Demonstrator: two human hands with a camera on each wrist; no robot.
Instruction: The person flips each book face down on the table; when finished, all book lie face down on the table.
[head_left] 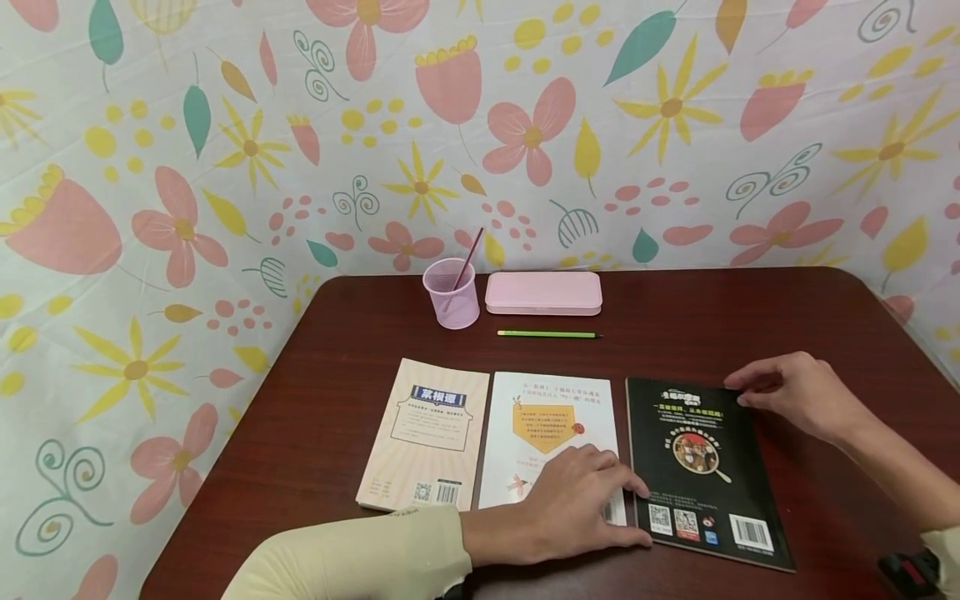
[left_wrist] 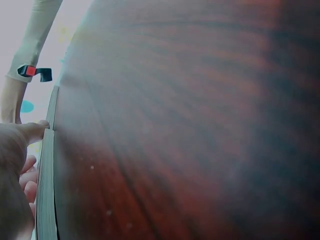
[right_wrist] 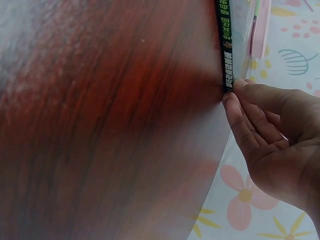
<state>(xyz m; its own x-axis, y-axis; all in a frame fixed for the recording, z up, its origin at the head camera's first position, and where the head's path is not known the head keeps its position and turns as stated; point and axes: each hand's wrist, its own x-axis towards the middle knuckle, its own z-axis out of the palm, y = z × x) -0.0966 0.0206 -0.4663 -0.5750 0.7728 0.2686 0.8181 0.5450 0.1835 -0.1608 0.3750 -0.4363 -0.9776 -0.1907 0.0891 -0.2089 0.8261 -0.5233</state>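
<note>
Three books lie side by side on the dark wooden table: a cream book [head_left: 423, 417], a white book [head_left: 555, 392] and a black book [head_left: 693, 458]. My left hand [head_left: 566, 504] rests over the lower part of the white book, hiding some of its cover. Its thumb and forefinger reach the left edge of the black book, fingers loosely spread. At the black book's upper right corner, my right hand [head_left: 798, 396] pinches the corner between thumb and fingers. The right wrist view shows that hand at the end of the black spine [right_wrist: 226, 50].
Behind the books lies a green pencil [head_left: 547, 334]. Farther back stand a pink mesh cup [head_left: 453, 304] holding a dark red pencil [head_left: 468, 258] and a closed pink case [head_left: 543, 292]. A flowered cloth [head_left: 480, 150] hangs behind the table [head_left: 360, 321].
</note>
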